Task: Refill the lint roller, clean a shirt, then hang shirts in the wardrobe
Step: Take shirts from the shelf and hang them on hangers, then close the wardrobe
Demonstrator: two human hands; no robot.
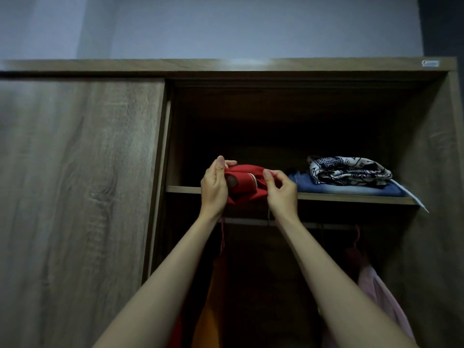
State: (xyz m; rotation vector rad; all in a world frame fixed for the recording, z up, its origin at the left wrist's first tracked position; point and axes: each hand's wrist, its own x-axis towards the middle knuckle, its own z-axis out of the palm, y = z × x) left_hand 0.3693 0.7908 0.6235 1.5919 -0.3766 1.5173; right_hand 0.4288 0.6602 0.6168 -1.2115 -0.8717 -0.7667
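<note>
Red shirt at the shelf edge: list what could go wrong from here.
1. The red shirt is bunched over the front edge of the shelf. Released there, it may slide off onto the orange garment hanging below.
2. Pushed rightward, it might nudge the jeans and shift the patterned cloth lying on them.

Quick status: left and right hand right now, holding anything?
Left hand: grips the left end of the red folded cloth garment.
Right hand: pinches the right edge of the same garment.
</note>
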